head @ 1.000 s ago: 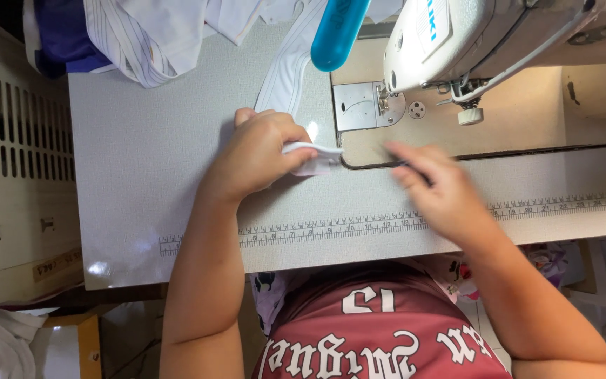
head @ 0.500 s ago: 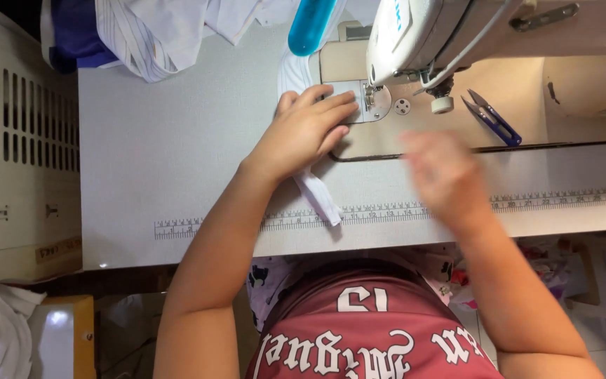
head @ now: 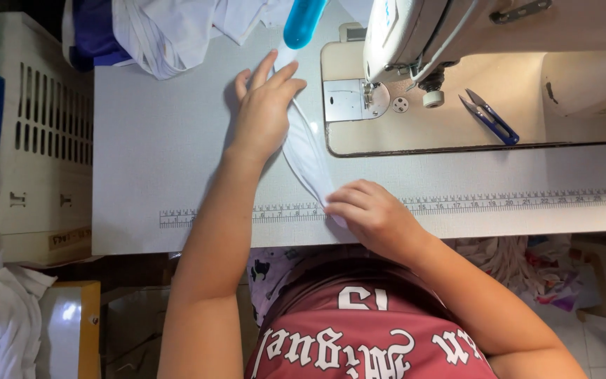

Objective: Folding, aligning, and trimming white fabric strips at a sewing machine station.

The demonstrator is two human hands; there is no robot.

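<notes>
Presently your left hand [head: 264, 112] lies flat, fingers spread, pressing the white fabric strip [head: 306, 151] just left of the sewing machine [head: 457, 35]; your right hand [head: 369, 214] pinches the strip's near end, fingers curled, below the machine; blue snips [head: 489, 118] lie on its bed

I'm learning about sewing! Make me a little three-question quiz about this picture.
1. True or false: the left hand lies flat on the white fabric strip.
2. What pinches the strip's near end by the printed ruler? A) right hand B) nothing
3. Which small blue-handled tool lies on the sewing machine bed?

Key: 1 true; 2 A; 3 thread snips.
</notes>
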